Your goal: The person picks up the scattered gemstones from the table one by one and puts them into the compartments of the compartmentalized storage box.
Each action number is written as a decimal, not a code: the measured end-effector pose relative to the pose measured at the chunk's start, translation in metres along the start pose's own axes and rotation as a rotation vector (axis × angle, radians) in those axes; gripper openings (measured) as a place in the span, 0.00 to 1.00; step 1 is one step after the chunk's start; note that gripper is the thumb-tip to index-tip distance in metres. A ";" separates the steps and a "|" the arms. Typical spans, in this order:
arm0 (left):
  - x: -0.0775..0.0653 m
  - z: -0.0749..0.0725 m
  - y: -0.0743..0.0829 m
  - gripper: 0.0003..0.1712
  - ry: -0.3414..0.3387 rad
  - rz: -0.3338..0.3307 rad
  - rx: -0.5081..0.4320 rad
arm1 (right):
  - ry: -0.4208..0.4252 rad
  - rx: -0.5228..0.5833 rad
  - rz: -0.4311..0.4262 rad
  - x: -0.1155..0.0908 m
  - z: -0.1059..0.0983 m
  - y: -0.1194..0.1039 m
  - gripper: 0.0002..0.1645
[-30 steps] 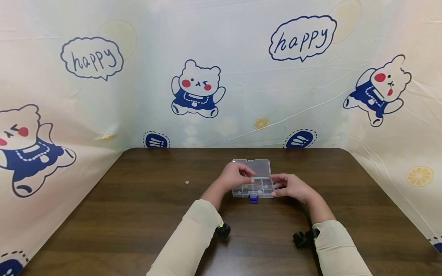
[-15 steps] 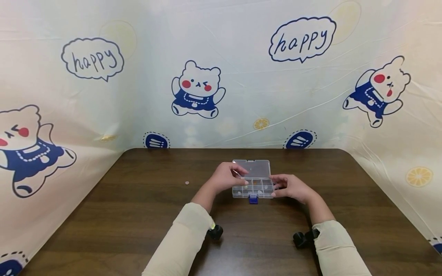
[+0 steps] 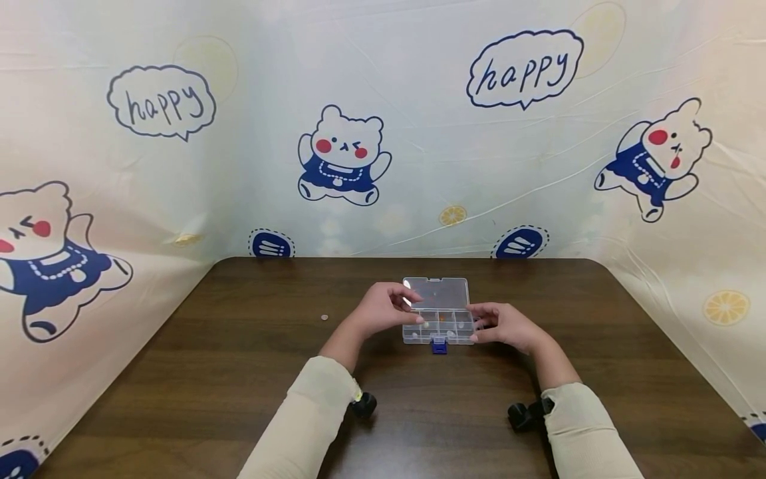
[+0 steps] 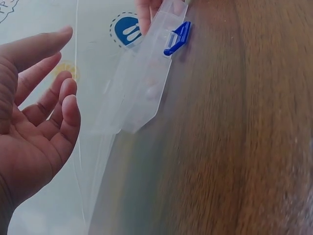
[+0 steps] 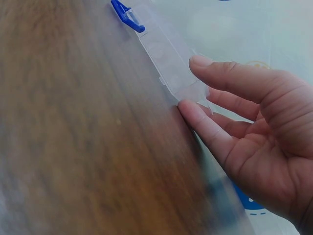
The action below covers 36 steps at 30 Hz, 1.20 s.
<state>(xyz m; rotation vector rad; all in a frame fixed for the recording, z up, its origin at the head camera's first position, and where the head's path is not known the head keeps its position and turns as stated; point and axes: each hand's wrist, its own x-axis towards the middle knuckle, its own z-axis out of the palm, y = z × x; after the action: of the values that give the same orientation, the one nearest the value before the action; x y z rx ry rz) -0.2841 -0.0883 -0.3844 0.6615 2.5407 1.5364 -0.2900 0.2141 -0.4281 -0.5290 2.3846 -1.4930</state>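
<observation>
A clear plastic compartment box point(image 3: 447, 340) lies on the table with its lid point(image 3: 449, 293) tipped back and its blue latch point(image 3: 439, 347) at the front. Small pale pieces and an orange one point(image 3: 441, 318) sit in its compartments. Thumb and fingers of my right hand point(image 3: 509, 327) hold the box's right end; the right wrist view shows the fingertips point(image 5: 188, 106) against that end. My left hand point(image 3: 383, 309) hovers by the box's left side. In the left wrist view its fingers point(image 4: 71, 110) are loosely bent, apart from the box, with nothing between them.
A small pale round piece point(image 3: 324, 317) lies on the brown wooden table point(image 3: 251, 379), left of the left hand. Behind the table hangs a printed cloth point(image 3: 419, 86). Black wrist cameras point(image 3: 363, 404) sit below both hands.
My left hand has drawn back leftward from above the compartments, uncovering more of them and the orange piece. The right hand and the box have stayed in place.
</observation>
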 end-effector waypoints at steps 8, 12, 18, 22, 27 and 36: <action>-0.005 -0.006 -0.003 0.23 0.015 -0.010 -0.002 | 0.003 0.007 0.008 0.000 -0.001 0.000 0.42; -0.008 -0.009 -0.004 0.23 0.031 -0.028 0.003 | 0.005 0.003 0.009 0.000 -0.001 -0.001 0.43; -0.013 -0.013 -0.004 0.23 0.053 -0.031 0.007 | 0.005 0.001 0.013 -0.001 -0.001 -0.002 0.43; -0.017 -0.015 -0.006 0.23 0.074 -0.035 0.010 | 0.007 0.000 0.018 -0.001 0.000 -0.003 0.42; -0.020 -0.018 -0.010 0.21 0.092 -0.045 0.018 | 0.009 -0.008 0.012 -0.001 0.001 -0.002 0.42; -0.025 -0.025 -0.013 0.23 0.109 -0.041 0.031 | -0.003 0.020 0.000 -0.001 0.001 -0.002 0.42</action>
<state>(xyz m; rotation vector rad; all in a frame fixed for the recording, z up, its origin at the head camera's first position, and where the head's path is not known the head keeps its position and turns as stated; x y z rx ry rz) -0.2733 -0.1237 -0.3866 0.5401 2.6438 1.5641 -0.2887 0.2128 -0.4264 -0.5261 2.3643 -1.5132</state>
